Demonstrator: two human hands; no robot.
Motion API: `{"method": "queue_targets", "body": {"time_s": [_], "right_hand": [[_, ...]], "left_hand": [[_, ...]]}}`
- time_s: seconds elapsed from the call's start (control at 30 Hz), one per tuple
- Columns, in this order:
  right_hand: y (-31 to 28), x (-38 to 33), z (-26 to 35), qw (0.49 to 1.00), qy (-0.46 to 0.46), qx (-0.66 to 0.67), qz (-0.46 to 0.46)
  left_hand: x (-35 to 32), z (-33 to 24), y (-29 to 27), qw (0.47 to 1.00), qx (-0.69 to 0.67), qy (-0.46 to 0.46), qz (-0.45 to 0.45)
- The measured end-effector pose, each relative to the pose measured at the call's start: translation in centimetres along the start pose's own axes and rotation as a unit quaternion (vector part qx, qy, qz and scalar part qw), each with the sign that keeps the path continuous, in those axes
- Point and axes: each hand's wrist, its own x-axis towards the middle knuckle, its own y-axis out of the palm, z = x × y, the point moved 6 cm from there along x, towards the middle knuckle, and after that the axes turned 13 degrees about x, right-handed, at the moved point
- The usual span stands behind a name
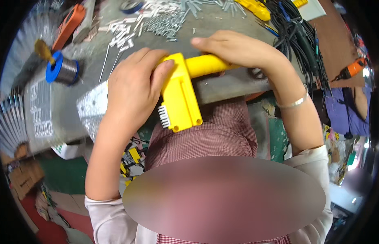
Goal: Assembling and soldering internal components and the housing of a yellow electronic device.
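Observation:
A yellow plastic tool (183,101) is in front of my lap at the bench edge. It has a boxy head with a row of white teeth on its left side and two round holes near the bottom. My left hand (134,83) grips the head, thumb on its top face. From the head a round yellow handle (208,65) runs right, and my right hand (240,49) is closed around it, with fingertips showing beneath. A shiny perforated metal piece (89,106) lies beside my left wrist, partly hidden by it.
Screws (163,26) and white pieces (122,34) lie in heaps at the back. On the left stands a blue solder spool (63,70), near an orange tool (70,24). Black cables (297,36) pile up back right. An orange-handled screwdriver (352,70) lies far right.

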Motion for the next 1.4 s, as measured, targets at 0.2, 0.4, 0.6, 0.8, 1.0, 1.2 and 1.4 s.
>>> {"method": "queue_targets", "body": {"time_s": [0.2, 0.4, 0.6, 0.8, 1.0, 1.2, 1.4], "right_hand": [[2.2, 1.8, -0.3, 0.986, -0.072, -0.142, -0.041], [1.9, 1.1, -0.1, 0.986, -0.023, -0.159, -0.035], [-2.7, 4.2, -0.2, 0.990, -0.079, -0.076, -0.093], [-0.1, 6.9, -0.3, 0.978, -0.134, -0.150, -0.057], [-2.4, 6.2, 0.1, 0.985, -0.154, -0.005, -0.080], [-0.7, 8.1, 1.2, 0.956, -0.271, -0.032, -0.107], [-0.3, 7.5, 1.8, 0.948, -0.289, -0.094, -0.093]], "left_hand": [[0.6, -0.1, 0.5, 1.000, 0.014, -0.017, -0.005], [1.2, -0.3, 0.5, 0.999, 0.033, -0.001, 0.035], [2.7, 0.7, -1.0, 0.994, -0.031, -0.011, 0.101], [7.8, 0.1, 1.9, 0.977, 0.078, 0.178, 0.092], [8.3, 0.1, 4.0, 0.942, 0.161, 0.240, 0.168], [7.7, 2.4, -0.5, 0.974, -0.133, -0.005, 0.184], [5.3, 1.5, -1.0, 0.971, -0.170, 0.013, 0.170]]}}
